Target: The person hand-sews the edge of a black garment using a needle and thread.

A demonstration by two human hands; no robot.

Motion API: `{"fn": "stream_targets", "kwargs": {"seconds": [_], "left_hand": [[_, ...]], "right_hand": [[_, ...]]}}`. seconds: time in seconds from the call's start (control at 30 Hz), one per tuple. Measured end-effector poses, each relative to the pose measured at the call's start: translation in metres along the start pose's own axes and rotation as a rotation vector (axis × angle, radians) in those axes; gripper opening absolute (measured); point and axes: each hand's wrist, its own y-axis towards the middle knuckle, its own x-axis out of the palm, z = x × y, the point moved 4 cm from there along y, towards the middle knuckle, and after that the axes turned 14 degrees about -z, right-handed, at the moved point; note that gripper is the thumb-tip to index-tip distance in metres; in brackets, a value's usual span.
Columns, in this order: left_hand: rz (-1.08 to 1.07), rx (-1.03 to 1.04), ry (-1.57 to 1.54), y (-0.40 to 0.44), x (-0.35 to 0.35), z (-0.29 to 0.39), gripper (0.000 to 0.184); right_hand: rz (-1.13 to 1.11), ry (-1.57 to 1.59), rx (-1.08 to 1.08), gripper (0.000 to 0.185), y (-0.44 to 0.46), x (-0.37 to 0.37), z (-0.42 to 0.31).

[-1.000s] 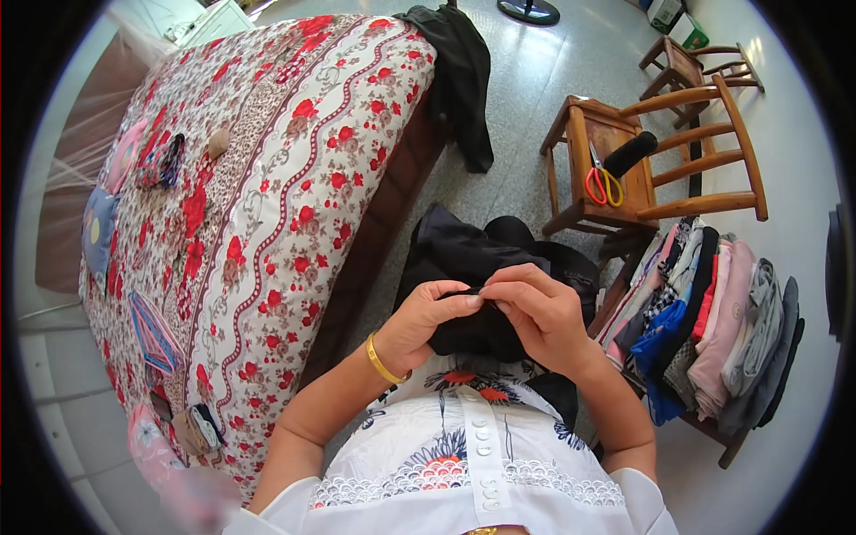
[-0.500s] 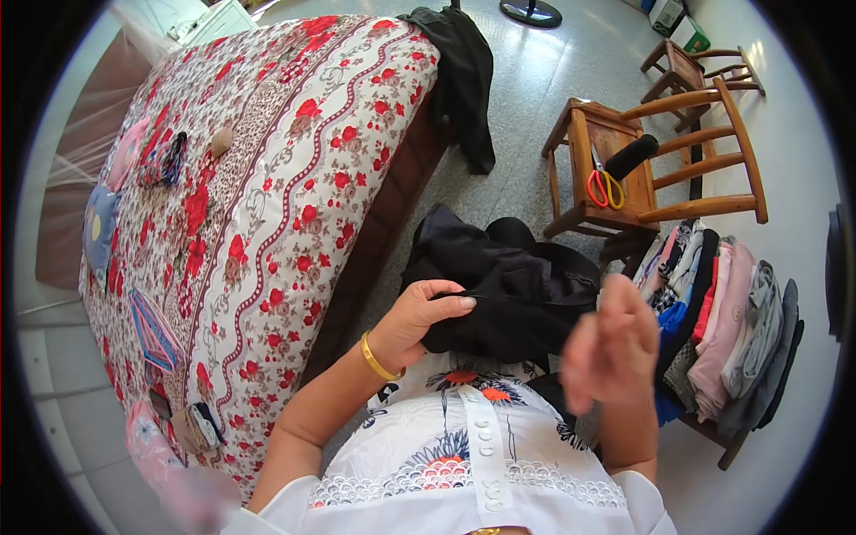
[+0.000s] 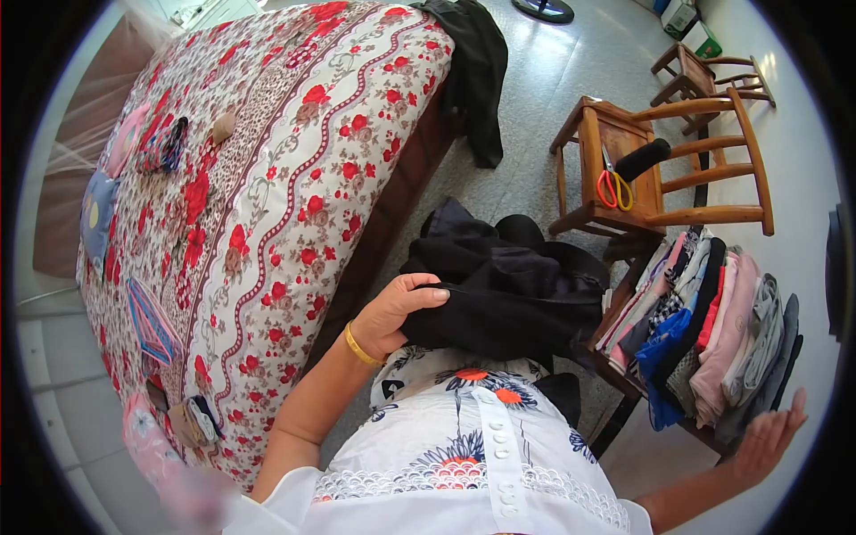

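Black cloth, head view: I take this garment (image 3: 522,312) as the reference for all positions. It lies bunched directly in front of the person's white flower-printed blouse (image 3: 455,419).

Left hand (image 3: 390,314): at the near left edge of the garment. Grip: narrow; the thumb lies on top of the cloth edge and presses it against the fingers underneath. A gold-coloured bangle (image 3: 358,348) encircles the wrist.

Right hand (image 3: 769,435): well apart from the garment, to its lower right. Grip: fingers extended; I cannot tell whether they hold anything small. The nearest items are the folded clothes (image 3: 733,330), layered to the right of the garment.

Surroundings: beyond the garment and to its right stands a wooden chair (image 3: 615,129); on its seat, scissors (image 3: 611,173) with red and yellow handles lie just beside a black roll (image 3: 642,159). Left of the garment I register a bed with a floral cover (image 3: 294,196).
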Motion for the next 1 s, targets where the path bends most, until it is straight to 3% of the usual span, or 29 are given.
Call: {"fn": "stream_targets", "kwargs": {"seconds": [0.1,0.17,0.27,0.4,0.6,0.7,0.77,0.8,0.83,0.87,0.93,1.0], "left_hand": [[-0.003,0.009,-0.026,0.000,-0.003,0.003,0.008],[0.019,0.012,-0.043,0.000,-0.008,0.004,0.011],[0.075,0.023,-0.076,-0.004,-0.009,0.006,0.017],[0.100,0.035,-0.121,-0.010,-0.009,0.009,0.022],[0.083,0.063,-0.051,-0.008,-0.027,0.001,0.013],[-0.001,0.032,0.002,-0.010,-0.015,0.005,0.008],[-0.025,0.032,0.025,-0.010,-0.012,0.003,0.008],[-0.051,0.034,0.049,-0.010,-0.009,0.002,0.007],[-0.049,0.031,0.051,-0.011,-0.006,0.002,0.007],[-0.046,0.031,0.071,-0.012,-0.003,0.003,0.007],[-0.040,0.031,0.092,-0.014,-0.002,0.002,0.007],[-0.040,0.040,0.160,-0.016,-0.004,0.001,0.008]], "right_hand": [[-0.087,0.034,-0.030,0.043,-0.009,-0.014,-0.031],[0.675,-1.007,0.102,0.036,-0.024,-0.021,-0.057],[0.721,-0.680,-0.162,0.033,-0.076,-0.197,-0.110],[0.857,-0.783,-0.385,0.031,-0.053,-0.154,-0.120],[0.930,-0.920,-0.468,0.028,-0.026,-0.081,-0.095],[0.762,-0.751,-0.338,0.028,-0.008,-0.029,-0.041],[0.220,-0.153,-0.064,0.026,0.015,0.006,0.021],[0.414,-0.497,0.019,0.021,0.021,0.056,0.055],[0.104,-0.248,0.069,0.015,0.030,0.086,0.097],[0.101,-0.271,0.186,0.010,0.038,0.132,0.127],[-0.388,-0.403,0.290,0.007,0.050,0.201,0.159],[-0.615,-0.570,0.149,0.014,0.052,0.243,0.180]]}}
